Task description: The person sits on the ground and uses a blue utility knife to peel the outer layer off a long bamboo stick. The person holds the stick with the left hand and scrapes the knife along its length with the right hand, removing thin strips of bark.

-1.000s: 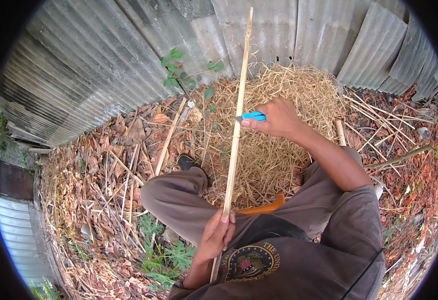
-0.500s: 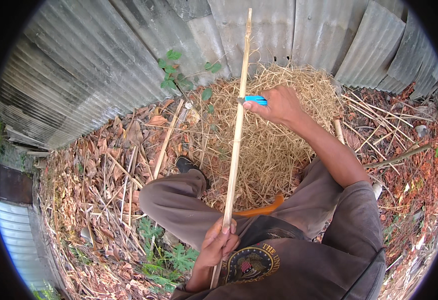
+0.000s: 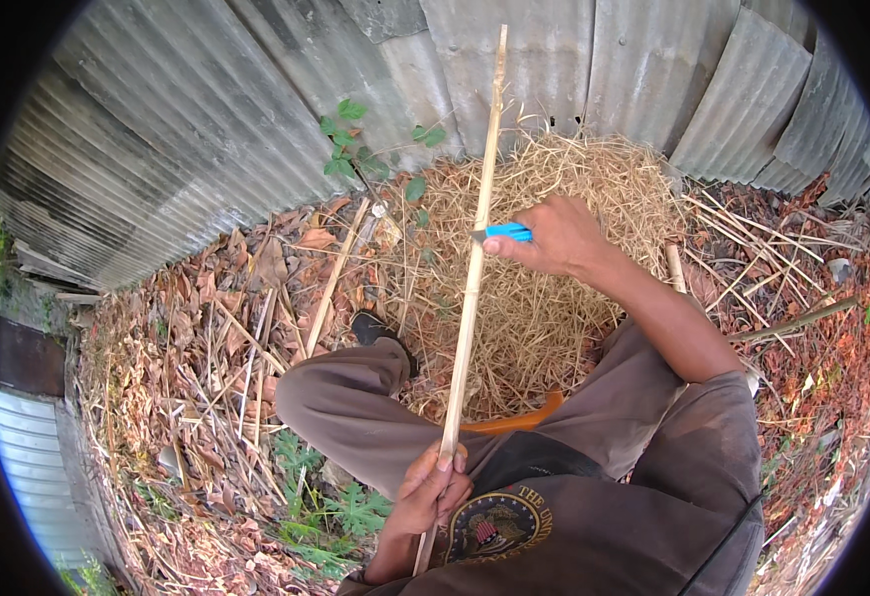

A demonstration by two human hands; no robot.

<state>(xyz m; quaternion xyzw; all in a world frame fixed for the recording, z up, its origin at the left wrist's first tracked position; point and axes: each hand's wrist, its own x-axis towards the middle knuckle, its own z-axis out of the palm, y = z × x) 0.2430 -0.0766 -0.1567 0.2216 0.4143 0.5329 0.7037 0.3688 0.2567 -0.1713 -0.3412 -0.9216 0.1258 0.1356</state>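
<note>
A long, pale bamboo strip (image 3: 469,308) slants up and away from my body, its far end in front of the metal fence. My left hand (image 3: 433,487) is wrapped round its lower part, close to my shirt. In my right hand (image 3: 554,238) is a blue utility knife (image 3: 509,232), gripped with the thumb along its handle. Its blade lies against the strip, roughly midway along. Beneath the strip spreads a heap of thin, curly shavings (image 3: 544,328), and part of an orange object (image 3: 519,417) shows between my legs.
A corrugated metal fence (image 3: 196,129) runs along the far side. Dry leaves (image 3: 206,298) and loose bamboo sticks (image 3: 335,278) cover the ground at left. More thin sticks (image 3: 753,238) lie at right. Green plants (image 3: 355,509) grow beside my left knee.
My right hand has drawn the knife a short way down the strip toward me. My left hand keeps its hold at the lower part.
</note>
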